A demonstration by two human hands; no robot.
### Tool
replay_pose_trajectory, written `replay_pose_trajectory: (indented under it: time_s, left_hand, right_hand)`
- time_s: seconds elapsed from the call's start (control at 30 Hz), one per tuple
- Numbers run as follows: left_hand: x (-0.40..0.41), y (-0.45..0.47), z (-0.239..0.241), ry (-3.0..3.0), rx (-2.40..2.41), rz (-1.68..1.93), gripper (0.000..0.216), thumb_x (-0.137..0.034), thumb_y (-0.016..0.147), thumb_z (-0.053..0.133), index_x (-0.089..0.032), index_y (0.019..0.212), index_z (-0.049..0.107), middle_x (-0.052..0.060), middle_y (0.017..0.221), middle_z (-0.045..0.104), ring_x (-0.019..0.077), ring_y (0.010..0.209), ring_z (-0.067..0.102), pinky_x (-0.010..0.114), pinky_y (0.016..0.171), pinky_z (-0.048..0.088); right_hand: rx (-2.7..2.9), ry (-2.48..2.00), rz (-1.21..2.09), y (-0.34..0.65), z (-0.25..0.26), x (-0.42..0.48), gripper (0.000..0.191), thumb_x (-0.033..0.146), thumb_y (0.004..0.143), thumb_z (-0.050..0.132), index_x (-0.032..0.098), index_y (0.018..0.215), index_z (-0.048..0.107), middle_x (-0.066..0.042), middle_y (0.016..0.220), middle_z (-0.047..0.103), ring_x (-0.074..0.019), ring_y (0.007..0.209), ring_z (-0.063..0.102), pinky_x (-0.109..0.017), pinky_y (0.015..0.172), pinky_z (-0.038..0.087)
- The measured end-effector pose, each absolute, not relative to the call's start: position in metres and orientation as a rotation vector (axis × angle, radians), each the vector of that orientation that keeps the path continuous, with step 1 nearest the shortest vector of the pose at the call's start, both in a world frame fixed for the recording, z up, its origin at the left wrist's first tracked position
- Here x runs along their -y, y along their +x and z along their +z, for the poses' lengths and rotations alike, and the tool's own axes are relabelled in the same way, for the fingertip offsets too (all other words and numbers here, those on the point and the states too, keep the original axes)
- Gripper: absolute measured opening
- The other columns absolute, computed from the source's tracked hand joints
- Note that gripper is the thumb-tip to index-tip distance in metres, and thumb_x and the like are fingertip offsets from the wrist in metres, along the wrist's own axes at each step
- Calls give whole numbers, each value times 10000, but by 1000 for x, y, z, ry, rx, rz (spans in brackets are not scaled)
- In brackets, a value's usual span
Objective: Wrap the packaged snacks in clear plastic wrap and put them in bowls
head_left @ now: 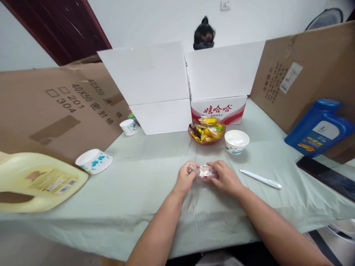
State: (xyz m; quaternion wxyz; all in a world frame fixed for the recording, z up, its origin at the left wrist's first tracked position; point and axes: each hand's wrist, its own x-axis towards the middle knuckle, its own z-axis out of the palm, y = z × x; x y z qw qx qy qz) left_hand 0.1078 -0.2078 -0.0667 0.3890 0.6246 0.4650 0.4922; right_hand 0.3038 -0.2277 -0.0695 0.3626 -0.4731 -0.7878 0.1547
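Observation:
Between my two hands is a small snack in a shiny, clear-looking wrapper (pixel 205 171); I cannot make out what is inside. My left hand (pixel 187 179) pinches the wrapper's left end. Fingers of my right hand (pixel 224 177) close round its right side. Just beyond stands a brown bowl (pixel 204 141) filled with yellow-wrapped snacks (pixel 215 132). To its right is a white paper bowl (pixel 236 142) with a blue leaf print, upright, with something whitish inside. A white pen (pixel 260 178) lies to the right of my right hand.
A blue bottle (pixel 318 127) and a black phone (pixel 327 177) are at the right. Two paper bowls (pixel 94 161) and a yellow jug (pixel 41 183) are at the left. White panels (pixel 161 114), a printed carton (pixel 219 110) and brown cardboard (pixel 55 107) border the table; a person's head (pixel 204 33) shows behind.

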Motion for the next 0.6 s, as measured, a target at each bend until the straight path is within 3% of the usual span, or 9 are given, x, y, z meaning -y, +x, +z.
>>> replay_pose_trajectory:
  time_s: [0.1, 0.2, 0.3, 0.43, 0.53, 0.6]
  left_hand:
    - [202, 103, -70, 1550, -1256, 1274, 82, -158, 675, 490, -190, 740, 527, 13, 757, 635, 161, 759, 626, 253, 715, 482]
    - [197, 93, -71, 1555, -1392, 1308, 172, -128, 653, 473, -196, 795, 541, -11, 716, 613, 146, 673, 601, 246, 672, 473]
    - [196, 85, -66, 1615, -1529, 1323, 270, -98, 613, 479, -204, 833, 593, -1, 724, 616, 192, 737, 604, 325, 768, 483]
    - [208, 87, -55, 1867, -1592, 1385, 331, -95, 638, 529, -197, 928, 651, 81, 1031, 661, 293, 1151, 518, 460, 1064, 314]
    - [218, 96, -53, 2353, -1509, 1245, 360, -172, 778, 551, -188, 1131, 618, 105, 1199, 635, 306, 1271, 442, 501, 1107, 231]
    - [221, 102, -54, 2556, -1492, 1056, 384, -207, 850, 540, -180, 1232, 568, 123, 1223, 627, 305, 1259, 455, 532, 1096, 221]
  right_hand:
    - [1895, -1238, 398, 307, -73, 222, 155, 264, 843, 568, 189, 939, 663, -73, 883, 638, -208, 841, 603, -341, 774, 496]
    - [1706, -1280, 306, 315, -78, 216, 189, 312, 888, 490, 204, 850, 639, -53, 840, 655, -191, 794, 613, -318, 740, 495]
    - [1593, -1359, 199, 322, -83, 213, 221, 302, 896, 435, 208, 908, 635, -56, 855, 674, -204, 794, 611, -338, 740, 493]
    - [1562, -1403, 20, 323, -83, 215, 237, 299, 882, 473, 193, 998, 650, -108, 985, 655, -269, 979, 568, -457, 907, 429]
    - [1700, -1318, -133, 316, -79, 220, 335, 324, 908, 496, 180, 1197, 586, -139, 1182, 600, -279, 1142, 509, -466, 992, 380]
    - [1855, -1280, -145, 311, -77, 223, 416, 342, 920, 503, 153, 1290, 526, -154, 1216, 588, -277, 1143, 511, -444, 969, 396]
